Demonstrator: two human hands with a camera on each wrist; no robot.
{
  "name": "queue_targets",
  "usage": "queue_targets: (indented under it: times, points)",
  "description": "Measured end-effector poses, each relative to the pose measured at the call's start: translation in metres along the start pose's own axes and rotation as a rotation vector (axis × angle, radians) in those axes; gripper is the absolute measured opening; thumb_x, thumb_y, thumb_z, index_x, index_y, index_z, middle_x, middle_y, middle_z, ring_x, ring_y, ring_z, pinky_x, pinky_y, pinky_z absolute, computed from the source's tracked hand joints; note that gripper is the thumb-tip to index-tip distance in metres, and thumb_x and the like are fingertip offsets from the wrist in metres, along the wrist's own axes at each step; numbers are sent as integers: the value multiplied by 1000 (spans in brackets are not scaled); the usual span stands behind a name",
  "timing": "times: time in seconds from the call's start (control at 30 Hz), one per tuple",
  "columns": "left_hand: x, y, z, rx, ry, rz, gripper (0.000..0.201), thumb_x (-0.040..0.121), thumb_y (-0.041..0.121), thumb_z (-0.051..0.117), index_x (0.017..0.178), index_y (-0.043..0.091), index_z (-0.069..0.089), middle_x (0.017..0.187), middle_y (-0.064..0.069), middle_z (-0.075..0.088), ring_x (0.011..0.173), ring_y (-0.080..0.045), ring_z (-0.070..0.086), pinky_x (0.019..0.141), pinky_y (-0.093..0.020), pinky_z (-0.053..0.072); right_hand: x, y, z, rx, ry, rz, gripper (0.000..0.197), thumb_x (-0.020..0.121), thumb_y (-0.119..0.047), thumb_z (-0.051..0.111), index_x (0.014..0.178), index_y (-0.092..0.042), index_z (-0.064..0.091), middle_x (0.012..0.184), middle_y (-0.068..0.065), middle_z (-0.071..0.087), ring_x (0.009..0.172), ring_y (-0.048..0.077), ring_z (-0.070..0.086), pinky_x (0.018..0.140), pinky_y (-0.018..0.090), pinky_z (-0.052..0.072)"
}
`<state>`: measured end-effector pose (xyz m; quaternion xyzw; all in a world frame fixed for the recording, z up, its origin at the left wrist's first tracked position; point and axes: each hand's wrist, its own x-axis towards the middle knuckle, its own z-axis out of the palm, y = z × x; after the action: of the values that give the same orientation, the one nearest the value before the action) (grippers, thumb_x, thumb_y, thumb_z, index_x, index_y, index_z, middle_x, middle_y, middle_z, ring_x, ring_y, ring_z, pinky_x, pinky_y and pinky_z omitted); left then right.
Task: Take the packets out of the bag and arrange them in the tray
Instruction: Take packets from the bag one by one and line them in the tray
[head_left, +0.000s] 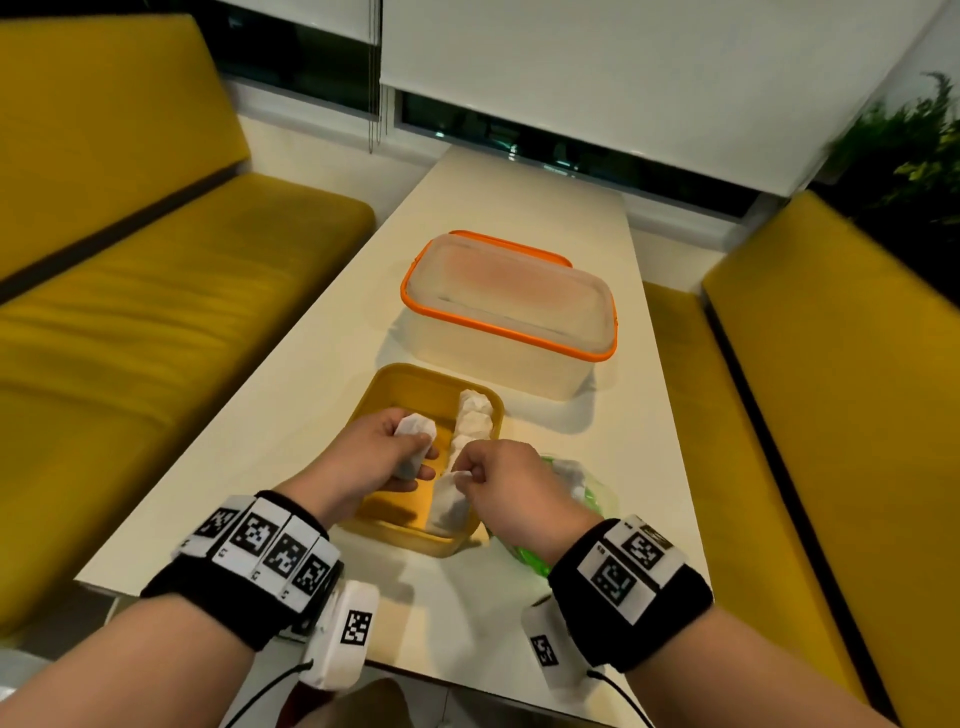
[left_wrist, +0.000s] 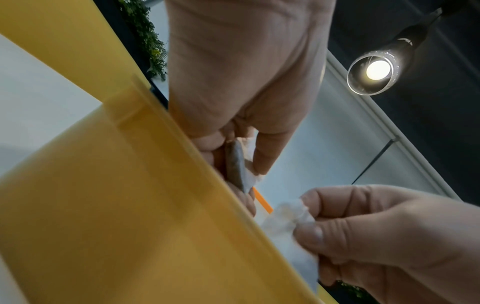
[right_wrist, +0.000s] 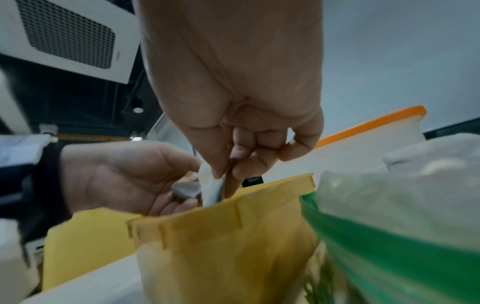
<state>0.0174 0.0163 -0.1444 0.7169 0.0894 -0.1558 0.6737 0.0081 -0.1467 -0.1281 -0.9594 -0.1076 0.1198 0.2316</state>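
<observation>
Over the yellow rectangular plastic tray (head_left: 382, 387) both my hands are busy. My right hand (head_left: 501, 475) pinches the top corner of a white paper packet (head_left: 449, 506) between thumb and forefinger, other fingers curled in; the packet hangs down with its lower end already inside the tray's near right corner. My left hand (head_left: 371, 452) curls round a second white packet (head_left: 413, 428), thumb on top, fingers beneath, held above the tray's middle.

Here's what matters for the next move: along the right wall runs a row of packets (head_left: 472, 418), end to end, long axes following the tray's long side, away from me. The packet in my right hand sits at the near end of that row, directly below my fingers, so I judge it just needs lowering and laying flat in line. The left-hand packet lies crosswise to that row, just left of it; the open yellow floor below is nearer my left hand, a likely spot for a second row.

Count: two packets in hand, about three laid in the row, though where one ends and the next begins is hard to tell. One tray. One green-edged clear plastic bag (head_left: 582, 491) just right of the tray behind my right hand, with white packets left inside, number unclear. One translucent lidded storage box with orange rim (head_left: 506, 312) beyond the tray.
</observation>
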Motion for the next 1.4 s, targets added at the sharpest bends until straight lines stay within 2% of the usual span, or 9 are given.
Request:
queue_targets:
  times: [0.1,0.23,0.4,0.6,0.7,0.9,1.07,1.23,1.4]
  points:
    - [0,0,1,-23,-6,-17,8,95,14,53,101,13,58,96,-11,70,84,-23,71,71,-34,56,0,-7,6,-222,-51,-41,15,90,-27,51,98,-27,64,99,4,66,97,30,57,91,38,39]
    - [-3,-1,2,47,-6,-4,12,92,13,58,101,6,62,88,-8,67,81,-21,66,72,-34,55,1,-14,7,-463,-141,-87,12,85,-28,57,92,-25,66,93,5,58,95,27,45,87,44,27]
    - [-2,0,-4,148,22,5,12,83,14,70,91,6,69,81,-7,66,78,-18,61,74,-31,50,8,-19,13,-591,-187,-115,24,85,-27,60,63,-19,53,68,1,42,85,26,36,80,44,22]
    - [-4,-8,-10,146,9,-85,11,85,10,68,95,6,67,87,-10,67,83,-22,65,68,-29,53,10,-20,21,-633,-155,-110,7,84,-21,57,78,-21,61,88,5,53,106,28,42,90,47,24]
    - [-4,-10,-13,139,9,-99,9,84,6,68,92,7,66,90,-12,66,86,-26,66,68,-31,56,11,-21,22,-656,-124,-116,17,83,-22,58,95,-17,68,106,6,59,111,29,40,92,48,24]
    - [-6,-5,-14,215,-1,-48,10,76,2,74,83,8,68,78,-5,65,76,-17,61,74,-33,50,1,-15,-7,-501,-61,-54,23,80,-40,57,94,-25,70,107,1,53,105,26,42,87,46,26]
    - [-7,-3,-2,470,-153,-64,15,71,1,77,74,13,68,58,4,59,47,-4,51,47,-17,40,-19,26,-33,-238,112,146,22,86,-44,50,94,-33,68,103,-7,54,109,18,44,85,39,26]
    - [-1,-5,10,704,-206,-89,15,71,8,76,72,20,67,69,1,66,66,-17,60,69,-30,53,-32,71,-41,-178,196,317,20,88,-42,51,98,-35,66,104,-7,57,109,19,47,80,36,26]
    - [4,-6,25,842,-224,-87,21,68,18,78,77,23,60,80,2,65,76,-17,60,70,-32,51,-38,90,-28,-141,239,371,33,86,-40,54,118,-35,53,114,-7,59,111,18,51,84,37,29]
